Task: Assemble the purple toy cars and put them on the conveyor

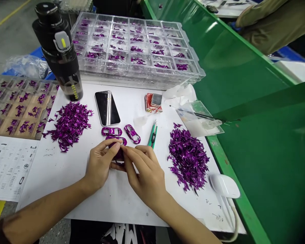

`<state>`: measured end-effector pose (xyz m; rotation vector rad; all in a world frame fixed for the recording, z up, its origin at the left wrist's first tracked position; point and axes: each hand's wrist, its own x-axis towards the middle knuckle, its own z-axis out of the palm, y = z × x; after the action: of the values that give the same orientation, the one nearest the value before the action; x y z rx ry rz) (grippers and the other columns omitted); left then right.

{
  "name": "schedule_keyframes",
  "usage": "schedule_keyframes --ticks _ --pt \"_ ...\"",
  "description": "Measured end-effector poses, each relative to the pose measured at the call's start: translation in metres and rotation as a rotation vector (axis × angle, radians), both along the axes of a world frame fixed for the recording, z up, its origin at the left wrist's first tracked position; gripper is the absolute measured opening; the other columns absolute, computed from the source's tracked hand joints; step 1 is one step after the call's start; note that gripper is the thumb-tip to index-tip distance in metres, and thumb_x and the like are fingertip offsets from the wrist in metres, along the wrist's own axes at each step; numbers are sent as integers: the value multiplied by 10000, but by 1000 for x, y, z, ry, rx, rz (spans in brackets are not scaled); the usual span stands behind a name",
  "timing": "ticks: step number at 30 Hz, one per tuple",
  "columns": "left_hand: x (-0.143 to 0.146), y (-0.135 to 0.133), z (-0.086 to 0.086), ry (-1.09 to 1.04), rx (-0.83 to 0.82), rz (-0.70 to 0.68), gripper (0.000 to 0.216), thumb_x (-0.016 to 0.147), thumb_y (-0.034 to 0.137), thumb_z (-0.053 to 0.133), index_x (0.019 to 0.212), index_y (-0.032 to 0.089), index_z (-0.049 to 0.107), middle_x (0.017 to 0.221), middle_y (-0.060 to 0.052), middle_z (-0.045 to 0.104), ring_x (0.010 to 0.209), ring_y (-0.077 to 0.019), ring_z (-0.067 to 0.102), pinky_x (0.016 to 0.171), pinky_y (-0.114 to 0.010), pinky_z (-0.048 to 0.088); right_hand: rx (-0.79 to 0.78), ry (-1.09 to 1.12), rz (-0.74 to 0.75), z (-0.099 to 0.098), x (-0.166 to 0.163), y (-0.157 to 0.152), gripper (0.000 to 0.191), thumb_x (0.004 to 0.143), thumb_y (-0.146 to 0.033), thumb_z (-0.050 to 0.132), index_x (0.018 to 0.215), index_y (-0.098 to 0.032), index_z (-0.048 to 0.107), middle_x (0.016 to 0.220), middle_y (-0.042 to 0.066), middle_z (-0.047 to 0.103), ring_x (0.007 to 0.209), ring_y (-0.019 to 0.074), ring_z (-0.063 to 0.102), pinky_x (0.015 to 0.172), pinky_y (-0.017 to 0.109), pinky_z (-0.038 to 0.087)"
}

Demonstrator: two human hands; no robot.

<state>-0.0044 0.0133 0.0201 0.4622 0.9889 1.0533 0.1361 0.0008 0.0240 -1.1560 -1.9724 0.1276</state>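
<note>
Both hands meet over the white tabletop. My left hand (100, 162) is closed round a purple toy car shell (119, 155), thumb along its top. My right hand (143, 169) pinches at the same shell's near right side; its fingertips hide whether a small piece is between them. Just beyond lie more shiny purple toy car shells: one (112, 131) lengthwise, one (132, 134) at a slant, and one (122, 140) partly behind my fingers. A green utility knife (153, 135) rests right of them.
Piles of small pointed purple pieces lie left (72, 123) and right (188, 157). A phone (107, 108), a black bottle (59, 54), clear compartment boxes (142, 73) and a red packet (152, 107) stand behind. A white lamp-like device (225, 185) sits by the green rail (244, 101).
</note>
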Motion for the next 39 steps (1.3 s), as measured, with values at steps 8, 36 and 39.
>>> schedule_keyframes --ticks 8,36,39 --pt "3 0 0 -65 15 19 263 810 371 810 977 176 753 891 -40 765 774 -191 746 659 -294 653 101 -57 -160 -10 -20 -9 393 851 -133 733 1221 -152 602 1140 164 731 996 283 606 804 487 590" --pt "-3 -13 -6 304 396 -301 391 895 255 687 1286 276 671 1210 -71 631 1108 -214 623 871 -334 629 -561 199 -402 19 69 32 394 855 -517 683 1128 -235 720 1146 97 762 1071 297 722 983 490 575" --pt "-2 -14 -3 341 348 -314 370 826 256 760 1186 226 680 1046 -68 669 977 -203 637 730 -298 640 -503 133 -356 7 61 72 466 812 -480 699 1191 -213 661 1243 120 722 1151 324 684 986 491 552"
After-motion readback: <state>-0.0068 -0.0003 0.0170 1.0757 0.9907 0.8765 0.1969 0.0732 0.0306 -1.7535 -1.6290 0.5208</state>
